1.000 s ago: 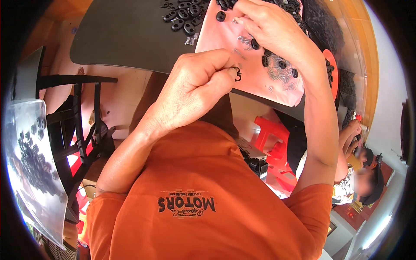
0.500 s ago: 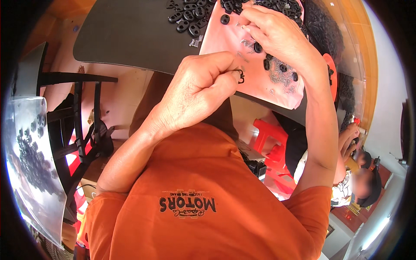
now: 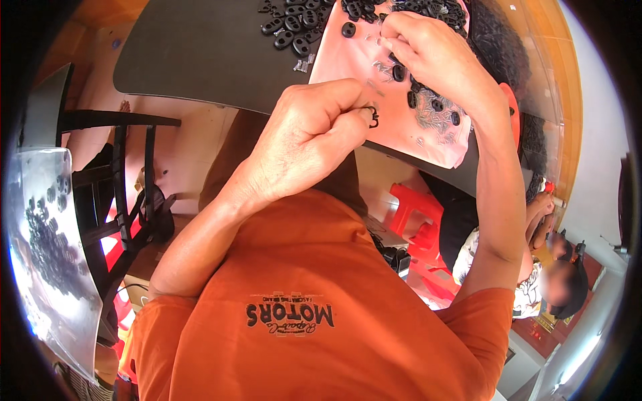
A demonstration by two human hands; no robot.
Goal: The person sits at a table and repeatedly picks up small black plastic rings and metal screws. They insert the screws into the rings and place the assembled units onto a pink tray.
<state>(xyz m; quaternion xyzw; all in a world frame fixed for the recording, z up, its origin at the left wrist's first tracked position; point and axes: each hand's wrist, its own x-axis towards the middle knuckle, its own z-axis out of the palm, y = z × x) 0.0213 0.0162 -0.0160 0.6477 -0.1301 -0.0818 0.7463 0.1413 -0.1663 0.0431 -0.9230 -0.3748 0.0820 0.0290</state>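
My left hand [image 3: 314,137] is closed in a pinch at the near edge of the table. Between its thumb and forefinger sticks out a small black two-hole cord lock part [image 3: 373,117]. My right hand [image 3: 431,57] is over the pink sheet [image 3: 334,63], its thumb and forefinger drawn together beside the far pile of black parts [image 3: 361,9]. What those fingertips hold, if anything, is too small to make out. Small metal springs [image 3: 438,123] lie scattered under and near my right wrist, with several round black pieces [image 3: 398,73] among them.
Left of the pink sheet, a heap of black two-hole cord locks [image 3: 292,25] lies on the dark table [image 3: 200,60]. A clear plastic bag of black parts [image 3: 53,247] hangs at far left. Red stools [image 3: 418,207] stand below the table; another person [image 3: 562,281] is at right.
My right hand has shifted slightly to the right, its fingertips drawing back from the far pile. My left hand stays in place with the cord lock part.
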